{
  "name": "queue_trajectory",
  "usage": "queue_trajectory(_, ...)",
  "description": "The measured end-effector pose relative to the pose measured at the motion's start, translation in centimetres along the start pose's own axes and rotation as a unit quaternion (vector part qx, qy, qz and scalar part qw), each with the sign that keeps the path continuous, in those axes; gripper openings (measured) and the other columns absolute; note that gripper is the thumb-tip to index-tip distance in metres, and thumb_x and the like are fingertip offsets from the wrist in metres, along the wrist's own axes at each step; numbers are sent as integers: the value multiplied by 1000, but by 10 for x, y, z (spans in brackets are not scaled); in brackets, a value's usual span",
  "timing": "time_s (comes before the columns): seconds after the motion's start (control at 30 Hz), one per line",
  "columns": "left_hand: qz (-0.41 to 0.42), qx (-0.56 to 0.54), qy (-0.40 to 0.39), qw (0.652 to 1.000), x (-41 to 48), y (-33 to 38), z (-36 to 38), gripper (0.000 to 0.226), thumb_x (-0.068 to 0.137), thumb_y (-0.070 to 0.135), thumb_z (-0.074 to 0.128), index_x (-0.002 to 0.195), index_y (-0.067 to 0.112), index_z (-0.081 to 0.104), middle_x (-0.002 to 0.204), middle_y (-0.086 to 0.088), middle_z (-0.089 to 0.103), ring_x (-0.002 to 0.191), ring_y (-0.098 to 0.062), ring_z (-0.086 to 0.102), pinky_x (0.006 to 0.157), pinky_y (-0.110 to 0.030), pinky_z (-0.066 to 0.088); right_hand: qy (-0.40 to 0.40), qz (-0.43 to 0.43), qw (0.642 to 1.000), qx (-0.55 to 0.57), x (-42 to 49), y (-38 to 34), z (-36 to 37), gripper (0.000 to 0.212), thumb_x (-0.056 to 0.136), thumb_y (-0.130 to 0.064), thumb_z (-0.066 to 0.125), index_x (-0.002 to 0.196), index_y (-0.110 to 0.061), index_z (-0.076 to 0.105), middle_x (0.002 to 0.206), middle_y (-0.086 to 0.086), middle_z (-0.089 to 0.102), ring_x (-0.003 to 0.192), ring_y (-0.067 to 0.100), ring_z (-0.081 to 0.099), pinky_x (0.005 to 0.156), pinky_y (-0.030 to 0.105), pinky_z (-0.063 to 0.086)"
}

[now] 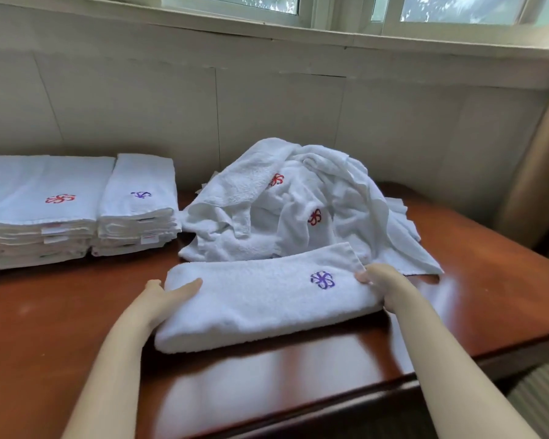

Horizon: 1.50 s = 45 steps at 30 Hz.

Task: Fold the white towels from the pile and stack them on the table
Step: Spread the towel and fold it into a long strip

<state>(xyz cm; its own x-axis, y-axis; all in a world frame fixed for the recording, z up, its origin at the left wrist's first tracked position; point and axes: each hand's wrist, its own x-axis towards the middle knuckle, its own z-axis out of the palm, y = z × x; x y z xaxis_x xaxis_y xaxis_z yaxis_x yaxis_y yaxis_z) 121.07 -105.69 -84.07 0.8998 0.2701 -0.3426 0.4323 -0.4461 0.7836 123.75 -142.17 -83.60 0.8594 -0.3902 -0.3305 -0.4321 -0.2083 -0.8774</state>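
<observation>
A folded white towel (260,299) with a purple flower emblem lies in front of me on the brown wooden table (45,312). My left hand (162,296) grips its left end, thumb on top and the fingers tucked under. My right hand (384,283) grips its right end, with the fingers hidden beneath the cloth. Behind the towel sits a rumpled pile of white towels (298,201) with red emblems. Two stacks of folded towels stand at the back left: a wide stack with a red emblem (38,210) and a narrower stack with a purple emblem (140,201).
A pale panelled wall (267,99) and a window sill run behind the table. The table's right corner and edge (520,337) drop off to a striped floor. A beige curtain (539,172) hangs at the far right.
</observation>
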Motion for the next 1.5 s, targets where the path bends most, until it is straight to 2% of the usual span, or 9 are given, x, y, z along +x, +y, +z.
queue_trajectory(0.17, -5, -90, -69, 994, -4, -3, -9, 60, 80, 27, 75, 128, 2, 51, 105, -14, 67, 91, -27, 66, 74, -34, 52, -21, -39, 999, -21, -8, -1, -2, 8, 88, 5, 55, 91, 0, 62, 92, 17, 59, 76, 24, 54, 66, 31, 41)
queue_trajectory(0.27, -19, -84, -12, 996, -5, -6, -26, 77, 82, 25, 74, 142, 2, 33, 131, -21, 53, 111, -36, 57, 95, -41, 46, -46, -85, 976, -194, -29, -7, 12, 4, 85, -5, 60, 88, -5, 56, 82, 10, 55, 72, 20, 51, 64, 28, 36)
queue_trajectory(0.43, 23, 167, 268, 949, -26, -7, -25, 71, 88, 32, 62, 147, 13, 27, 142, -22, 36, 127, -42, 40, 101, -49, 35, 155, -312, 830, -435, -69, -9, 60, 45, 91, -28, 56, 129, -11, 41, 123, 12, 50, 115, 34, 47, 93, 38, 39)
queue_trajectory(0.53, 147, 224, 194, 944, -32, 5, 14, 58, 95, 40, 47, 147, 19, 30, 147, -14, 35, 134, -33, 35, 108, -44, 30, 26, -423, 796, -433, -78, -9, 108, 55, 98, -45, 40, 144, -18, 34, 149, 9, 35, 138, 29, 27, 114, 39, 20)
queue_trajectory(0.9, 121, 413, 117, 895, -4, -5, 23, 64, 95, 62, 16, 152, 33, 12, 161, 4, 1, 147, -16, 3, 116, -48, 4, -3, -254, 851, -460, -27, 6, 86, 54, 99, -49, 21, 147, -28, 30, 159, -1, 17, 147, 20, 6, 116, 48, 8)
queue_trajectory(1.1, 12, 159, 76, 984, -1, -28, -37, 75, 86, 55, 55, 146, 17, 30, 142, -13, 43, 126, -34, 44, 103, -41, 38, 20, -240, 851, -466, -28, 6, 87, 50, 98, -45, 22, 143, -26, 36, 155, 4, 24, 144, 29, 12, 115, 48, 15)
queue_trajectory(1.27, 17, -53, -80, 995, -27, -34, -49, 97, 44, 41, 73, 134, 33, 38, 100, -1, 65, 66, -19, 62, 55, -25, 45, 29, -303, 793, -528, -28, 1, 93, 47, 101, -38, 19, 146, -27, 28, 160, 7, 8, 148, 24, -7, 115, 48, -12)
queue_trajectory(1.4, 32, -378, 171, 909, 5, -33, -44, 100, 75, 10, 77, 151, 22, 12, 131, -12, 50, 100, -29, 61, 84, -40, 51, 33, -294, 763, -575, -45, -10, 103, 39, 101, -32, 22, 130, -14, 43, 133, 13, 51, 127, 26, 43, 109, 43, 24)
queue_trajectory(1.5, -26, -384, 264, 885, 22, -40, -37, 79, 88, 12, 62, 150, 12, 13, 133, -17, 51, 115, -31, 56, 99, -45, 45, 0, -198, 752, -628, -71, -29, 124, 41, 96, -31, 35, 131, -12, 45, 134, 10, 51, 121, 29, 51, 89, 35, 38)
